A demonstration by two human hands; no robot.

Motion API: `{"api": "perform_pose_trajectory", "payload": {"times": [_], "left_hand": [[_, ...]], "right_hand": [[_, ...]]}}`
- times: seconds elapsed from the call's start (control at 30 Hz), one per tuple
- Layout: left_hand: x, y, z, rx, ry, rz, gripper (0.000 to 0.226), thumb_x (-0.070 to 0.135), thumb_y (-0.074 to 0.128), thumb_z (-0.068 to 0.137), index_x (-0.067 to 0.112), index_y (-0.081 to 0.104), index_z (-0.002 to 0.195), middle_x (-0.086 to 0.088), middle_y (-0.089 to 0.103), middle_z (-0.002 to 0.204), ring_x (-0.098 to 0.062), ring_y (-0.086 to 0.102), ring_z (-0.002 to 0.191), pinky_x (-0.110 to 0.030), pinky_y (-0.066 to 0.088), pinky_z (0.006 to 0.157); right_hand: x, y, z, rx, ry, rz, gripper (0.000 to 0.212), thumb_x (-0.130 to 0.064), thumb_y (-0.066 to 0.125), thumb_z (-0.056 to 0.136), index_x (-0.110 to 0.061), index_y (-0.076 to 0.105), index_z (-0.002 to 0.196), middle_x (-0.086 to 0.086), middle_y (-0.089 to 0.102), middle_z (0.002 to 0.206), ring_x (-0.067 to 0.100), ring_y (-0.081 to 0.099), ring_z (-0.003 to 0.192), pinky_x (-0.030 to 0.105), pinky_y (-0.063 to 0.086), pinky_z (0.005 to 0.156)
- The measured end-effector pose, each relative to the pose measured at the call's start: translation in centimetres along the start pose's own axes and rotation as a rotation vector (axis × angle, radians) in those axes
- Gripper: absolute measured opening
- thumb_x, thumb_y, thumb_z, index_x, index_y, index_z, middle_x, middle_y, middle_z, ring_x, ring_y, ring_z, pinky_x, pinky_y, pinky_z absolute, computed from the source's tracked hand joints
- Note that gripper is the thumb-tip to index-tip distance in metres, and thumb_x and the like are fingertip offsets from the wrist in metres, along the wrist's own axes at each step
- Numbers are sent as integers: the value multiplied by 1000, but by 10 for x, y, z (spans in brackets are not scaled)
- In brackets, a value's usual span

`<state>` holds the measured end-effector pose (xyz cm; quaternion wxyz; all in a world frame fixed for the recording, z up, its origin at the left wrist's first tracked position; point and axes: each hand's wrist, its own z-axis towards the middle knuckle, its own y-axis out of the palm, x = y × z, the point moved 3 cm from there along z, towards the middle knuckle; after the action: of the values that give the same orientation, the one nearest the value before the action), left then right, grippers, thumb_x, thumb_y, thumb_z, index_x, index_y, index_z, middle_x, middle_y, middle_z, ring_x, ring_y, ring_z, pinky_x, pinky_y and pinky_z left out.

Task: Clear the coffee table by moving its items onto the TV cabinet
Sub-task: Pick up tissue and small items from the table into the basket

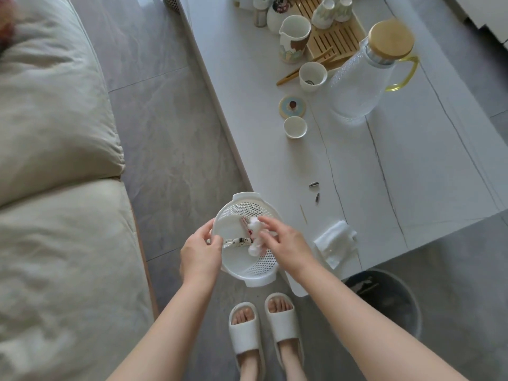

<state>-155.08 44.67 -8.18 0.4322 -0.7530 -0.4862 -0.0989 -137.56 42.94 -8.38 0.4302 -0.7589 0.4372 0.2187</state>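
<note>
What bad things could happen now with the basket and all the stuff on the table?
1. The left hand alone grips the basket rim, off the table edge; if it tips, the wrappers the right hand is touching could spill.
2. The tall jug looks like glass and may tip or break if knocked.
3. The cups near the table edge could be nudged off.

Beyond the held basket [248,270]: one jug [362,78], two seeds [314,184], one toothpick [303,213]. Two slippers [247,329] below it. One bin [390,298] right.
</note>
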Motion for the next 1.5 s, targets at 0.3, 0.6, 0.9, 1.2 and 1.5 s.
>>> {"api": "perform_pose_trajectory", "payload": {"times": [0.3, 0.6, 0.9, 1.2, 1.5], "left_hand": [[-7, -2, -14, -27, 11, 19, 41, 18, 49, 82, 40, 63, 114, 7, 66, 87, -22, 62, 86, -46, 55, 80], [-24, 13, -10, -39, -34, -3, 42, 21, 49, 81, 44, 62, 113, 8, 69, 94, -23, 64, 91, -48, 55, 81], [-42, 17, 1, -2, -41, -29, 40, 22, 50, 82, 45, 62, 112, 8, 69, 95, -21, 65, 93, -49, 55, 83], [-36, 17, -6, 10, -69, 8, 39, 21, 49, 83, 41, 63, 114, 2, 70, 100, -25, 63, 95, -47, 53, 86], [-38, 17, 14, 31, -82, 25, 36, 25, 50, 83, 43, 63, 111, 7, 70, 97, -24, 64, 93, -45, 53, 85]], "right_hand": [[52, -42, -23, 139, 124, -210, 27, -20, 50, 94, -14, 59, 118, 5, 62, 117, 19, 59, 103, 36, 50, 91], [122, -87, -17, 106, 264, -522, 42, -19, 48, 95, -20, 40, 136, 0, 39, 145, 23, 30, 135, 42, 41, 101], [139, -73, 14, 170, 256, -707, 31, -24, 55, 89, -18, 48, 118, 8, 43, 131, 26, 37, 120, 35, 41, 91], [112, -100, 11, -13, 214, -116, 11, -21, 64, 85, -20, 56, 93, 2, 59, 92, 22, 55, 86, 34, 45, 68], [80, -140, 71, 464, 114, 22, 26, -11, 49, 83, -23, 65, 98, 1, 63, 91, 19, 55, 83, 26, 40, 64]]}}
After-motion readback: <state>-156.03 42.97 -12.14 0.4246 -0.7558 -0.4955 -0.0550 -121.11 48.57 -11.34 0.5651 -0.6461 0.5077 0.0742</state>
